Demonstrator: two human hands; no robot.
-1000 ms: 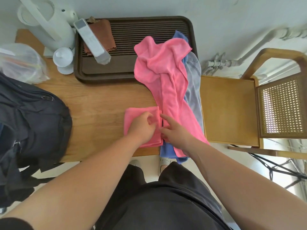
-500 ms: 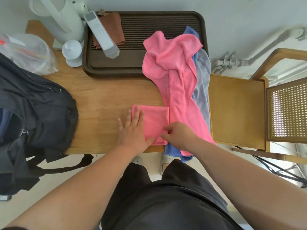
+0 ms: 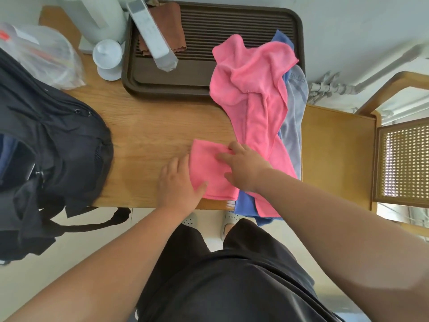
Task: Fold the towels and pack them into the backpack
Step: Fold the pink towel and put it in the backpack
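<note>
Both left hand [image 3: 178, 184] and right hand [image 3: 243, 168] are laid flat, fingers released, on the folded pink towel [image 3: 209, 163] at the table [image 3: 151, 126]'s lower edge; open wood is left toward the backpack [image 3: 58, 147].

Brown tray [image 3: 232, 26] and white kettle [image 3: 102, 17] on table [image 3: 151, 126].

Pink towel [image 3: 210, 169] — black backpack [image 3: 53, 145]
</note>
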